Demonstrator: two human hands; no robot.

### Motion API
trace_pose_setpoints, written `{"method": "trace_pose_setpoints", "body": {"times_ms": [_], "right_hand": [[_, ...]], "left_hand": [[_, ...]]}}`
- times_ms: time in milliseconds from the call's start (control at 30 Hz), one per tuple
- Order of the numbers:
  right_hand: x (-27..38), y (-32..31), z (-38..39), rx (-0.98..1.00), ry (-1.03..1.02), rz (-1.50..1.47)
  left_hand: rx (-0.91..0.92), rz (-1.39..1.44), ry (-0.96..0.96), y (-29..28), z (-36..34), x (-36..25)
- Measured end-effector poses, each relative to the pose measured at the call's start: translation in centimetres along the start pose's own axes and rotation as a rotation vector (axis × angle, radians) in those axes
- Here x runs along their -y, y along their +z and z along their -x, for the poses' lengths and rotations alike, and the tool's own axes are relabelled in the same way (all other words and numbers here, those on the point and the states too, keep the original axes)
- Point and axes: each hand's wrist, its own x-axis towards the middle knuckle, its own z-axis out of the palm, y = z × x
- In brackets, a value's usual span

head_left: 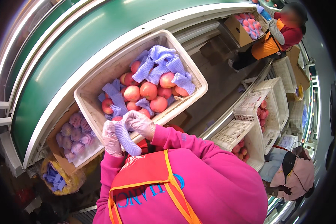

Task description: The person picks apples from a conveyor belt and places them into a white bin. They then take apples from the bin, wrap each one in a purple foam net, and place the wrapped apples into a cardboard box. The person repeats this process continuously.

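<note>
Close in front of my chest, both hands hold one lilac foam net sleeve [127,140], which hangs down between them. My left hand [112,139], in a thin translucent glove, is closed on the sleeve's left side. The fingers of my right hand [140,123], gloved alike, are pinched at its upper end. Whether anything is inside the sleeve I cannot tell. Just beyond my hands stands a large off-white plastic crate [192,61]. Red-yellow apples [148,90] lie in it, with several loose lilac foam sleeves [161,61] draped over and among them.
A cardboard box [59,143] of foam-netted apples sits left, above a yellow bag [76,183] with lilac sleeves. A green conveyor [63,67] curves behind the crate. White crates [231,134] with apples stand right. A co-worker [276,35] handles a box at far right; another person [295,171] is lower right.
</note>
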Motion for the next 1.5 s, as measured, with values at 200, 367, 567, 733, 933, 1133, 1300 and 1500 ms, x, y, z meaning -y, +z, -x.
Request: {"method": "trace_pose_setpoints", "body": {"times_ms": [200,367,567,733,933,1133,1300,1500], "right_hand": [[0.5,-0.2,0.5,0.173,0.005,-0.066],[-1.2,-0.7,-1.7,0.513,0.020,0.390],[10.0,-7.4,-1.1,-0.012,-0.027,1.491],[10.5,-23.2,-1.1,-0.350,0.061,1.835],[12.2,-22.5,-1.2,-0.261,0.175,2.146],[7.7,-26.4,-5.4,-0.402,0.553,2.289],[10.5,-19.3,-5.0,-0.129,0.620,2.446],[14.7,-12.4,0.1,-0.064,0.182,1.271]], "left_hand": [[0.147,0.365,-0.238,1.0,1.6,-4.3],[0.341,-0.006,-0.364,1.7,4.1,-1.2],[0.282,0.263,-0.302,0.8,5.4,-6.8],[0.122,0.199,-0.359,-0.7,7.5,-5.5],[-0.071,0.210,-0.248,-3.2,8.7,-4.9],[-0.014,0.099,-0.214,-4.2,8.7,-5.8],[-0.033,0.098,-0.216,-5.8,9.5,-6.9],[0.098,0.044,-0.037,-8.8,8.9,-7.2]]}}
